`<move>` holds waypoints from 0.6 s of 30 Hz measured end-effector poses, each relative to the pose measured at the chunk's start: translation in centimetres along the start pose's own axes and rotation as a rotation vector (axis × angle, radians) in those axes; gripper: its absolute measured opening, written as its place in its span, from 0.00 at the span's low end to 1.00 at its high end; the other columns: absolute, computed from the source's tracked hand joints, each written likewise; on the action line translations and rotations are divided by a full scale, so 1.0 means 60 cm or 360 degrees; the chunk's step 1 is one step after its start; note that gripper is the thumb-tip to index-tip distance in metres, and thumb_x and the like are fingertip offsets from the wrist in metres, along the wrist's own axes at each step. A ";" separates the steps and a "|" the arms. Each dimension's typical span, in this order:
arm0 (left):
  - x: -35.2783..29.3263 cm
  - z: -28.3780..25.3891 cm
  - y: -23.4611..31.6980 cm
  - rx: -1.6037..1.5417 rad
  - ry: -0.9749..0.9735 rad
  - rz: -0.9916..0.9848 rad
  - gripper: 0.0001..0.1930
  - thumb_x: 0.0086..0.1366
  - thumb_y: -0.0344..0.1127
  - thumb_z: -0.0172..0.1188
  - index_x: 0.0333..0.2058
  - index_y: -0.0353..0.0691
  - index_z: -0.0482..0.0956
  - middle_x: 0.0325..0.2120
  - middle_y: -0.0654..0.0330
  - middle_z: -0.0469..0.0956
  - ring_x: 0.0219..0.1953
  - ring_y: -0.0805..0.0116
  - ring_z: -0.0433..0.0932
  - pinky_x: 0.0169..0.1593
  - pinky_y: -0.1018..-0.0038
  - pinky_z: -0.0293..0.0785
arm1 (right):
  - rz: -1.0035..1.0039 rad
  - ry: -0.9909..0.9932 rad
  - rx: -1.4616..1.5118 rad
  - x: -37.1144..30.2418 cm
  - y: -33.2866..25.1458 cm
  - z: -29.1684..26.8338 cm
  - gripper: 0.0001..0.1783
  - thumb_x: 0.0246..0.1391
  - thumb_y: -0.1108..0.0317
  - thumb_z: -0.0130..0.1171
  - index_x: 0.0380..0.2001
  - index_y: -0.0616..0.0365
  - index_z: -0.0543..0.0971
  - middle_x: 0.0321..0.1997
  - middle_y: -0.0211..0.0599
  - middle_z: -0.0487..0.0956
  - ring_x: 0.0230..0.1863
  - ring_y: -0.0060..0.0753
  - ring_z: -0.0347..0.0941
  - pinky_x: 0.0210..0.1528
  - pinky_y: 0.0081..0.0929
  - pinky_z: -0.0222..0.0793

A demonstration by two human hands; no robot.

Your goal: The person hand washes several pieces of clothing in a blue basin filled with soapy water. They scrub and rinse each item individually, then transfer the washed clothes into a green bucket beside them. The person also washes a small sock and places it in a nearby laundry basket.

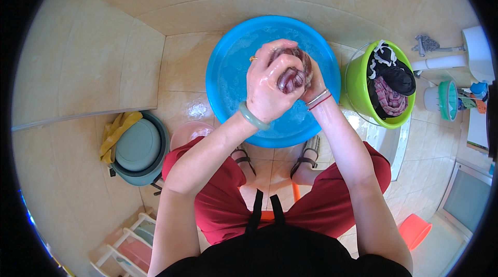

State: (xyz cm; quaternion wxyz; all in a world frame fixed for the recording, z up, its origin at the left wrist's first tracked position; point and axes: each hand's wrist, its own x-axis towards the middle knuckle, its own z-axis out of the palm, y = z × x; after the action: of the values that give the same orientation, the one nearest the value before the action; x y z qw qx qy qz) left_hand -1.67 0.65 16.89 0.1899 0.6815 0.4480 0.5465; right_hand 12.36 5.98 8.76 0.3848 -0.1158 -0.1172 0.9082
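Both my hands are pressed together over a round blue basin [223, 77] of soapy water. Between them is a wet, bunched-up dark reddish cloth [291, 79], its kind hidden by the folds. My left hand [270, 82] wraps over it from the left, fingers curled; a ring and a pale green bangle [254, 116] are on that side. My right hand [315, 84] grips the cloth from the right, mostly hidden behind the left, with thin bands at the wrist. The cloth is held above the water.
A green bucket [354, 77] of dark and plaid clothes stands right of the basin. At left, grey-green stacked basins [137, 145] have a yellow cloth [116, 133] draped over them. A pink basin [189, 132] sits near my left knee. An orange-red tub [415, 230] is at lower right, a white rack [127, 240] lower left.
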 end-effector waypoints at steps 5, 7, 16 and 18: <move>-0.002 -0.003 0.004 0.0051 -0.0100 0.0165 0.19 0.34 0.22 0.70 0.28 0.44 0.76 0.47 0.57 0.75 0.51 0.51 0.74 0.51 0.62 0.72 | 0.0071 0.0235 -0.0330 0.007 0.002 0.010 0.20 0.67 0.60 0.40 0.51 0.60 0.73 0.52 0.42 0.77 0.52 0.36 0.75 0.55 0.37 0.73; -0.003 -0.003 0.003 0.0045 -0.0143 0.0220 0.20 0.33 0.22 0.71 0.28 0.44 0.76 0.46 0.58 0.75 0.51 0.51 0.74 0.50 0.62 0.72 | 0.0108 0.0113 -0.0373 0.013 -0.001 0.004 0.18 0.66 0.61 0.41 0.49 0.61 0.74 0.50 0.42 0.78 0.50 0.34 0.76 0.53 0.35 0.74; -0.007 0.003 0.001 0.0042 -0.0228 0.0347 0.17 0.35 0.24 0.70 0.25 0.47 0.74 0.36 0.63 0.78 0.47 0.54 0.75 0.47 0.63 0.72 | 0.0254 -0.0078 -0.0469 0.013 -0.015 -0.007 0.17 0.65 0.64 0.42 0.46 0.64 0.75 0.43 0.41 0.79 0.44 0.30 0.77 0.47 0.30 0.77; -0.009 0.005 0.000 0.0039 -0.0245 0.0350 0.17 0.35 0.24 0.70 0.25 0.47 0.74 0.35 0.63 0.78 0.46 0.55 0.75 0.46 0.63 0.72 | 0.0283 -0.0069 -0.0441 0.010 -0.014 -0.013 0.17 0.64 0.65 0.42 0.46 0.65 0.75 0.43 0.42 0.79 0.44 0.29 0.77 0.45 0.29 0.77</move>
State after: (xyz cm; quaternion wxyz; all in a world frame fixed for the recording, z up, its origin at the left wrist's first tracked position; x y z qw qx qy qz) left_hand -1.41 0.26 16.47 0.1544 0.7688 0.3612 0.5046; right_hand 12.76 7.08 8.20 0.2807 -0.1580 -0.2390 0.9160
